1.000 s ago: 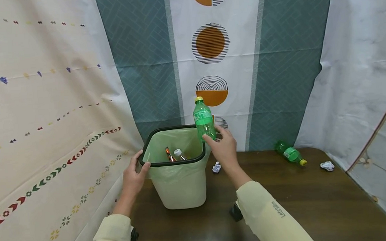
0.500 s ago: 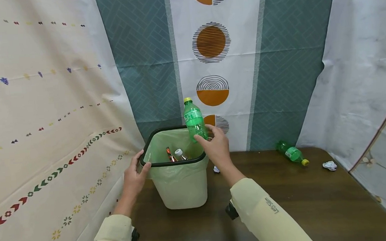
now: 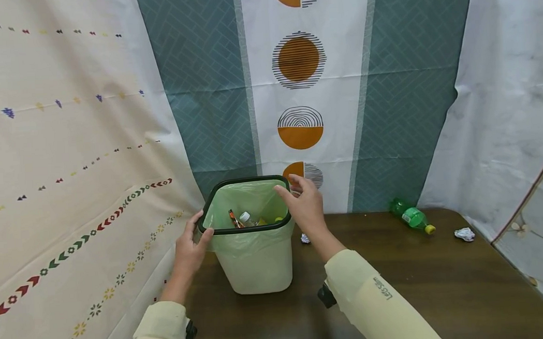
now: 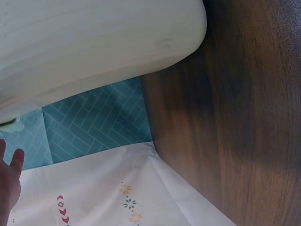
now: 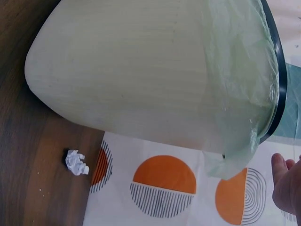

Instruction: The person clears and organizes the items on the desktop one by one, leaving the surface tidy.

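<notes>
Bin (image 3: 254,266) with a green liner stands on the dark table (image 3: 447,288) by the curtain wall, bottles lying inside it; left hand (image 3: 189,249) grips its left rim, thumb hooked over the black ring. Right hand (image 3: 304,206) hovers at the bin's right rim, fingers spread loose, holding nothing. A small paper wad (image 3: 305,238) lies just behind that wrist; a green bottle (image 3: 412,216) on its side and another paper wad (image 3: 464,234) lie well apart to the right.

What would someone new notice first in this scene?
The pale bin with a green liner, on the dark table, bottles visible inside. The left hand grips its rim; the right hand hovers open at its right edge. A green bottle lies by the curtain.
</notes>
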Demonstrator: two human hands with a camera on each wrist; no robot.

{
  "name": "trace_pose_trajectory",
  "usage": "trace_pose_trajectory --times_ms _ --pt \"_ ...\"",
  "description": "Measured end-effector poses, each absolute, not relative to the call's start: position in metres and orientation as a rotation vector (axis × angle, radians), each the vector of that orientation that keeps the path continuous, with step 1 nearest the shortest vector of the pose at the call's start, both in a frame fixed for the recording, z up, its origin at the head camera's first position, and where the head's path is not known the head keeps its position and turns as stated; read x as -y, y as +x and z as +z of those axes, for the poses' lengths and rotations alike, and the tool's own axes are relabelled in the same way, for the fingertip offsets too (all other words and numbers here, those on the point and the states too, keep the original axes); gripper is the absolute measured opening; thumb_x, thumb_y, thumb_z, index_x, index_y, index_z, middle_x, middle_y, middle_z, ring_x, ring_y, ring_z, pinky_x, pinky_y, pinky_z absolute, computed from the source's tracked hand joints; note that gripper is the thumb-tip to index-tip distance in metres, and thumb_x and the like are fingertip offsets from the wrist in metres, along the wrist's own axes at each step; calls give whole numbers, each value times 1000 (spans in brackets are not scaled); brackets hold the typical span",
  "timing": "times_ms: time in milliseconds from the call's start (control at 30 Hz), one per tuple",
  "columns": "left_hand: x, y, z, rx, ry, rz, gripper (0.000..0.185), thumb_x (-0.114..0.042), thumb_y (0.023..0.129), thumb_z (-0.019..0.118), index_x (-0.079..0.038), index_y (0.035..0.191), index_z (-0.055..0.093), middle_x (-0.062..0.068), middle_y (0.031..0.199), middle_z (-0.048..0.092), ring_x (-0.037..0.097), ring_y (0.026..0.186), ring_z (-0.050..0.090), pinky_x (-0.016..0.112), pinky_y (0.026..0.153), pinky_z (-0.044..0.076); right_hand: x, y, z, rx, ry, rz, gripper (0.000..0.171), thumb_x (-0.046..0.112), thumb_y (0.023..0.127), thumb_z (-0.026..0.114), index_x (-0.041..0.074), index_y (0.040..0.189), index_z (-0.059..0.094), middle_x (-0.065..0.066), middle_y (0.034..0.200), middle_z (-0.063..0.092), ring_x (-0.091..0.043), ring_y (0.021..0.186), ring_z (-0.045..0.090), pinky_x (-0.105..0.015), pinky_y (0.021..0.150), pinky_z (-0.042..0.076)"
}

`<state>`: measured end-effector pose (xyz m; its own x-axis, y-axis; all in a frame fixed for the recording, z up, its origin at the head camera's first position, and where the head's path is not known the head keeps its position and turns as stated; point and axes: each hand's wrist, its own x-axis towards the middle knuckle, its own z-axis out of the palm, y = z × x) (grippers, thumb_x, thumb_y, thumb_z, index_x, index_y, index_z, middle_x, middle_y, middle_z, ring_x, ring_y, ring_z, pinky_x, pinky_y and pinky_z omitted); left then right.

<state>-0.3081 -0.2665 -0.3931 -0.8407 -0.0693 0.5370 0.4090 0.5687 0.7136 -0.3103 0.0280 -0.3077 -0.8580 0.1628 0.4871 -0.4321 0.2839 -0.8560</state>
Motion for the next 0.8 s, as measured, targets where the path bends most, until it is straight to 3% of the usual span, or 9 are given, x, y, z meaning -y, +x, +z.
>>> trace_pose_trajectory --times_ms 567,800 --pt "266 -309 -393 2300 -270 -1226 58 -34 98 57 -16 151 41 22 148 46 40 132 45 58 105 35 -69 -316 -319 2117 175 1502 48 34 95 66 6 134 60 -14 126 58 -28 114 61 -43 94 51" --pt "268 -309 -393 2291 -277 -1224 59 -32 97 58 -14 150 42 23 147 46 40 133 45 57 106 34 -106 -323 -331 2173 138 1387 51 35 97 64 3 136 58 -17 132 55 -34 118 59 -46 94 50"
